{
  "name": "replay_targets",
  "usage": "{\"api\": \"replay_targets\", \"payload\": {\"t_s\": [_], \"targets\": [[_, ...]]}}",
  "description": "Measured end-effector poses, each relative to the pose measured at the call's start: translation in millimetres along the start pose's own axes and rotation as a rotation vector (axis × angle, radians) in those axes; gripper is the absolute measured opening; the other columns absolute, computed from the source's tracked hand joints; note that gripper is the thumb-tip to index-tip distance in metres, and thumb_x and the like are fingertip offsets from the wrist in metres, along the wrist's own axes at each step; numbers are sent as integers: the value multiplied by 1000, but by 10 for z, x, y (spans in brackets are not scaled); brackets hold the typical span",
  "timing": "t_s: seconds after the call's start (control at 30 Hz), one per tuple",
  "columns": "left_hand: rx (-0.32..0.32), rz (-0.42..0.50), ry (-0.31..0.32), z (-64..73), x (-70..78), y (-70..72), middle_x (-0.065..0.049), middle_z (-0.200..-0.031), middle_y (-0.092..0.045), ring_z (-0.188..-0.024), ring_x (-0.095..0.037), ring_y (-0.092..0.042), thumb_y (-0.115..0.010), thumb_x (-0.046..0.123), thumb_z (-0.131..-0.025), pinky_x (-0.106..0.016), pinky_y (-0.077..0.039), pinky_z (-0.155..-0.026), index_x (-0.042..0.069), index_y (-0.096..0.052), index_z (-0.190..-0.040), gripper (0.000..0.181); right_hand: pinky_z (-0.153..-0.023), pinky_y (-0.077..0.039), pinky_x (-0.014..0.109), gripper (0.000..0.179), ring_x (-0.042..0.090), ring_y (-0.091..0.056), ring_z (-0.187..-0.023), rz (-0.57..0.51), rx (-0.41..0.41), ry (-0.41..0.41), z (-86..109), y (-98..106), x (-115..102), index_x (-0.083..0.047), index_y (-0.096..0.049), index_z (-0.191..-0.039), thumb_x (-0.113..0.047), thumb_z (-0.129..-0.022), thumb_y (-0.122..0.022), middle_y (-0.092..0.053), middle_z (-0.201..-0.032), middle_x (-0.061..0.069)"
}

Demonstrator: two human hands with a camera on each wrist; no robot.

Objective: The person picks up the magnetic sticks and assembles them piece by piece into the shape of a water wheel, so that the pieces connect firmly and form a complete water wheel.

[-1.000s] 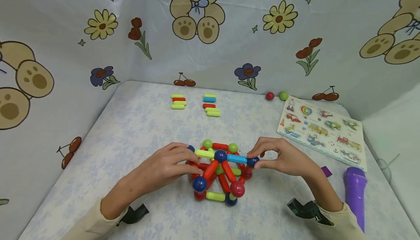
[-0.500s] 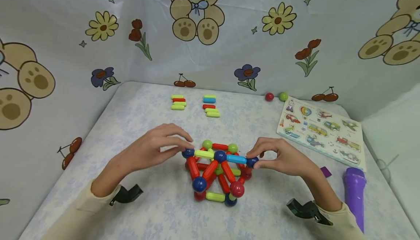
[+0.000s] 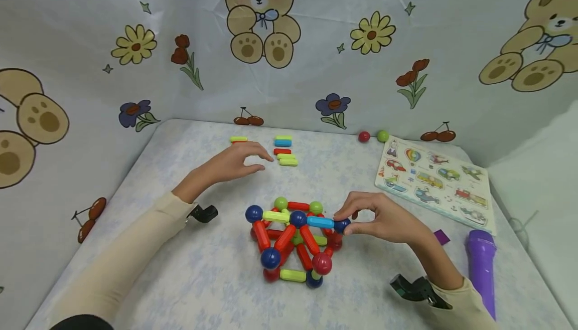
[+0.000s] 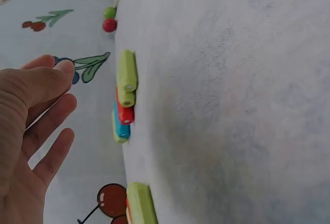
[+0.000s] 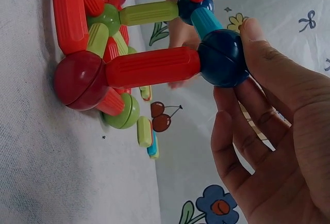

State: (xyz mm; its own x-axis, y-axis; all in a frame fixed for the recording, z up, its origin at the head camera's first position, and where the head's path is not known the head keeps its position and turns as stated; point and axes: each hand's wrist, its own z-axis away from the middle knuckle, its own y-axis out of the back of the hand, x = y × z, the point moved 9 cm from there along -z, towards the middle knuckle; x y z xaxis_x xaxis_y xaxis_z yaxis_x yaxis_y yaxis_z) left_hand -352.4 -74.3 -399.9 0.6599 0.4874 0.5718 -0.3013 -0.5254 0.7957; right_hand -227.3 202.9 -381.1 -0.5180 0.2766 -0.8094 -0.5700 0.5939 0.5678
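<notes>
A structure of magnetic rods and balls [image 3: 284,238] stands on the table, in red, lime green and blue. My right hand [image 3: 384,217] pinches the dark blue ball [image 5: 224,58] at its upper right corner, where a light blue rod [image 3: 320,221] and a red rod [image 5: 154,67] meet it. My left hand [image 3: 235,163] is over the back of the table with its fingers loosely spread and nothing in them. Just right of its fingertips lies a group of loose rods [image 3: 285,161] in lime, red and blue. Another group of rods [image 3: 239,139] is mostly hidden behind this hand.
At the back right are a red ball [image 3: 364,137] and a green ball [image 3: 383,136]. A picture board [image 3: 433,179] lies on the right, with a small purple piece [image 3: 441,237] and a purple microphone-shaped toy [image 3: 481,270] nearer. A bear-printed cloth [image 3: 280,84] rises behind the table.
My left hand has let go of the structure's left blue ball and moved back toward the loose rods. My right hand stays on its ball. The head view has shifted slightly.
</notes>
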Motion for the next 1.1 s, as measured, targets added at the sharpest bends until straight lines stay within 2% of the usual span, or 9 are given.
{"api": "replay_targets", "payload": {"t_s": [0.13, 0.3, 0.53, 0.67, 0.73, 0.83, 0.93, 1.03, 1.1], "targets": [[-59, 13, 5, -242, -135, -253, -6, -128, -75, -127, -25, -65, -79, 8, -99, -50, -52, -112, 9, -77, -127, 29, -81, -57, 29, 29, 15, -69, -101, -4, -3, 10, -17, -22, -2, -16, -82, -120, -4, -93, -83, -76, -111, -3], [-82, -62, 16, -417, -228, -452, -2, -130, -74, -131, -24, -63, -77, 13, -101, -47, -47, -117, 13, -78, -126, 25, -83, -59, 32, 28, 15, -69, -103, -22, -13, -3, -31, -53, 16, -16, -83, -120, -5, -94, -83, -76, -112, -3], [-79, -178, 68, -477, -264, -550, -5, -130, -72, -129, -25, -64, -81, 16, -99, -44, -50, -114, 12, -79, -126, 27, -85, -59, 32, 28, 16, -69, -102, -16, -16, 1, -33, -63, 8, -15, -82, -120, -5, -93, -83, -76, -112, -2], [-96, -227, 53, -481, -254, -597, -7, -123, -70, -117, -25, -65, -81, 15, -99, -41, -56, -101, 10, -80, -125, 27, -83, -59, 31, 27, 16, -69, -101, -16, -12, 3, -34, -50, -5, -14, -82, -119, -5, -94, -82, -76, -111, -2], [-105, -241, 38, -475, -252, -607, -7, -120, -71, -113, -24, -65, -81, 15, -99, -39, -56, -99, 9, -81, -124, 25, -82, -58, 29, 27, 15, -69, -101, -13, -10, 2, -34, -44, -6, -14, -82, -119, -5, -94, -82, -76, -111, -2], [-99, -214, 30, -443, -223, -547, -5, -118, -75, -114, -23, -65, -80, 15, -99, -40, -54, -103, 9, -82, -122, 23, -82, -58, 28, 27, 15, -69, -101, -10, -9, -4, -30, -37, 2, -15, -82, -119, -5, -94, -82, -76, -111, -2], [-62, -148, 28, -376, -115, -380, -4, -120, -77, -118, -24, -65, -81, 13, -99, -43, -53, -107, 9, -81, -123, 25, -81, -57, 27, 27, 15, -69, -101, -7, -9, -9, -22, -29, 10, -16, -83, -119, -6, -94, -82, -76, -111, -3], [-3, -84, 0, -287, 124, -165, -3, -120, -77, -113, -23, -66, -81, 13, -98, -45, -57, -101, 10, -80, -125, 27, -80, -57, 27, 27, 15, -69, -100, -9, -7, -9, -12, -18, 10, -15, -82, -120, -5, -94, -82, -76, -111, -3], [40, -64, -53, -212, 368, -37, -3, -119, -77, -109, -22, -66, -83, 13, -97, -43, -59, -96, 10, -80, -125, 28, -80, -56, 27, 27, 15, -69, -100, -10, -6, -10, -7, -10, 5, -16, -82, -120, -5, -94, -82, -76, -111, -3]]}}
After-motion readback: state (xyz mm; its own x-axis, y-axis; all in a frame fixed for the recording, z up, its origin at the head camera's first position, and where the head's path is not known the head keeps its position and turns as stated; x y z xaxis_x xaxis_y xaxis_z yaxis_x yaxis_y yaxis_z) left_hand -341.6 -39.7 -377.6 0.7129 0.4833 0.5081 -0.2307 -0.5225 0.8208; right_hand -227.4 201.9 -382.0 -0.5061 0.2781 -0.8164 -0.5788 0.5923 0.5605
